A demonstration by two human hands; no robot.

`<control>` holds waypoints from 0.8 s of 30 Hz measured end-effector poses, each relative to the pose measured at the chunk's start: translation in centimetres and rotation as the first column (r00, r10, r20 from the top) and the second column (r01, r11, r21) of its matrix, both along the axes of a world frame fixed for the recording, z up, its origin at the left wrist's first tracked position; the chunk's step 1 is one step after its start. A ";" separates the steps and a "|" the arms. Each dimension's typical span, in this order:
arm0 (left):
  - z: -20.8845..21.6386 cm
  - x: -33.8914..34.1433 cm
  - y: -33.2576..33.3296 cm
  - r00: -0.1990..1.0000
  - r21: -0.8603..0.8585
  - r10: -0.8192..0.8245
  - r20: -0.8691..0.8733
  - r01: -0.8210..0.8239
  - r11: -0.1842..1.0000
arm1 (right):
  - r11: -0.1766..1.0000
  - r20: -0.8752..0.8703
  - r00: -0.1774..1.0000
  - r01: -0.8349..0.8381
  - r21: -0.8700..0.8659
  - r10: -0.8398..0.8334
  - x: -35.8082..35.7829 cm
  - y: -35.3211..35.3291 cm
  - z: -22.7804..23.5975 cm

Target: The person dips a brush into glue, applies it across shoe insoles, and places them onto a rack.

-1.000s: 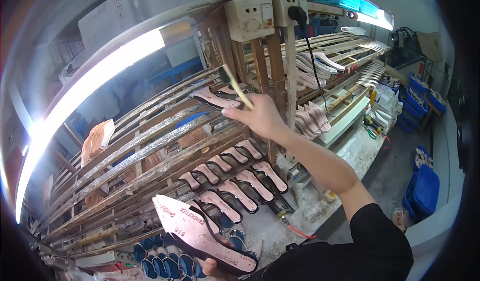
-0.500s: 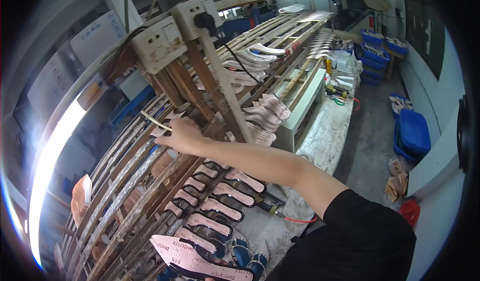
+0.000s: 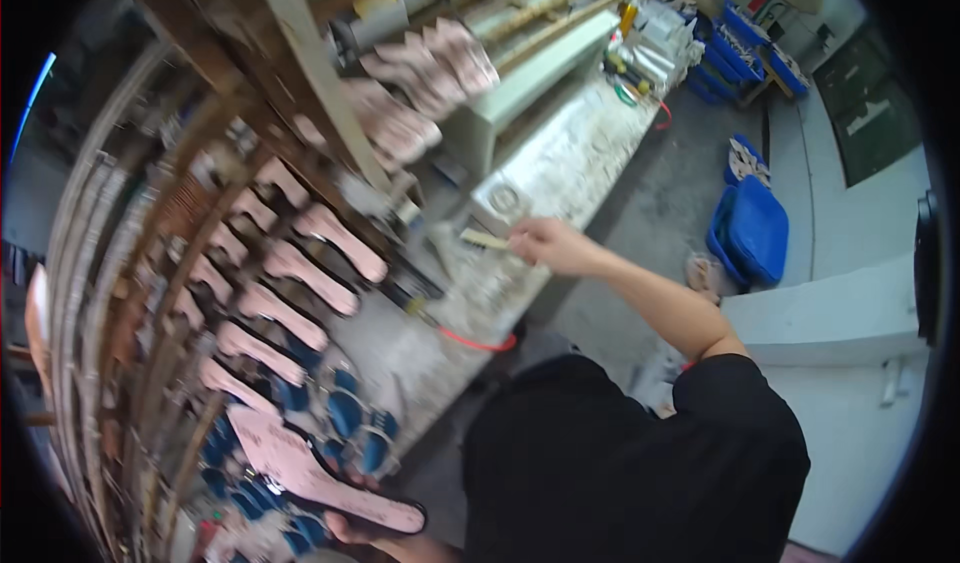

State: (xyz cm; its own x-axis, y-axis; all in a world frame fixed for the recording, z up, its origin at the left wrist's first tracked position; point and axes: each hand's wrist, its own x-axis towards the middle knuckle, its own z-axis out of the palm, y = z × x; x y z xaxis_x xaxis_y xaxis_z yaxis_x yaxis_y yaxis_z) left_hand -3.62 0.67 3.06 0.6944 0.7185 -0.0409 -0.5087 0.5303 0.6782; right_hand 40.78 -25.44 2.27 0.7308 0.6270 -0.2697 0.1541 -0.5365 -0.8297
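At the lower left, my left hand [image 3: 350,531] is closed around a shoe sole [image 3: 315,473] with a pink insole face and a black rim; its pointed end tilts up to the left. My right hand [image 3: 548,246] pinches a slim pale-yellow stick [image 3: 485,238] above the bench, beside a small pale box-like thing with a round mark on top [image 3: 500,201]. Blur hides what kind of tool the stick is. Pink, black-edged soles [image 3: 310,268] lie in rows on the rack just beyond my left hand.
The stained workbench [image 3: 550,153] runs away to the far right. Blue strapped shoe uppers [image 3: 345,408] lie near its front end, close to a red hose [image 3: 480,343]. Wooden rack bars [image 3: 120,363] fill the left. Blue bins [image 3: 755,233] stand on the floor at right.
My right hand has drawn back from the rack at the left and swung right over the bench with the stick. My view has turned down and right. The left hand still holds the sole.
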 end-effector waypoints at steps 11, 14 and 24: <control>-1.0 16.4 -17.1 0.968 -0.326 -0.186 0.166 0.232 0.917 | 0.928 0.369 0.906 -0.064 -0.368 0.209 9.0 -10.0 -19.0; -1.2 17.3 -19.1 0.979 -0.336 -0.193 0.067 0.205 0.919 | 0.889 0.323 0.899 -0.137 -0.438 0.297 9.9 -9.5 -19.9; -5.2 19.3 -22.9 0.944 -0.341 -0.128 -0.306 0.017 0.940 | 0.973 0.048 0.997 0.069 -0.219 -0.060 7.8 -11.8 -17.9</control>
State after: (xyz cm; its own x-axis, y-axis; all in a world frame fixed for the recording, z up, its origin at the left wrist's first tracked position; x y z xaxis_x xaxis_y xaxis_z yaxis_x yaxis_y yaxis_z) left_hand 15.71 -22.27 -2.10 0.6539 0.5735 -0.4935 -0.2466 0.7782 0.5775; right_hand 48.59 -37.25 -15.68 0.7809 0.5071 -0.3646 0.1450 -0.7150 -0.6840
